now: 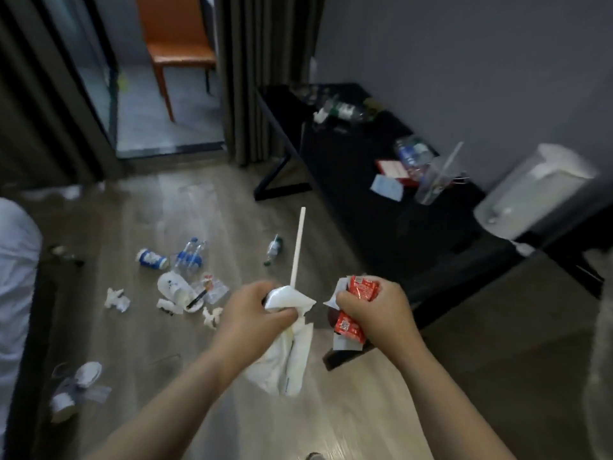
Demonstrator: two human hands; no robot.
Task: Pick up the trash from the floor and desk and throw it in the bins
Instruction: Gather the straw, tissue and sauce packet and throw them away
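Hotel-like room, bed (13,260), desk (365,180), curtains (262,71)

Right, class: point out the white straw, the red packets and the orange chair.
white straw (297,247): head view, midway up its shaft.
red packets (364,287): head view, face of the upper packet.
orange chair (180,54): head view, top of its seat.
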